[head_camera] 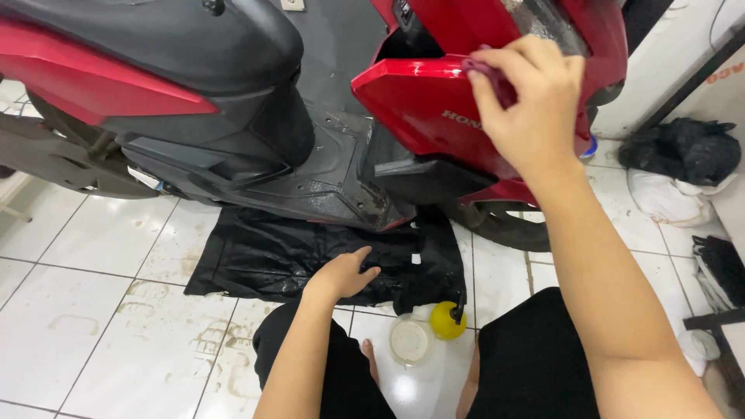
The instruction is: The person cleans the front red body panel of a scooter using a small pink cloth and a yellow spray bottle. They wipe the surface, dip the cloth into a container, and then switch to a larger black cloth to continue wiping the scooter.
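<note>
The right hand (pixel 531 101) is covering most of a dark red cloth (pixel 485 71), leaving only a corner showing. The scooter (pixel 233 101) is running off the top and left edges. Its front tyre (pixel 497 221) is staying mostly hidden behind the red panel (pixel 419 101).

Orange-lettered white sign (pixel 725 74) at far right wall

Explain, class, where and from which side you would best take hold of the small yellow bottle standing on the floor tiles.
Grip the yellow bottle round its bulbous body, coming from above on the person's side. Its dark nozzle sticks up thin, and the black mat crowds its far side.
</note>
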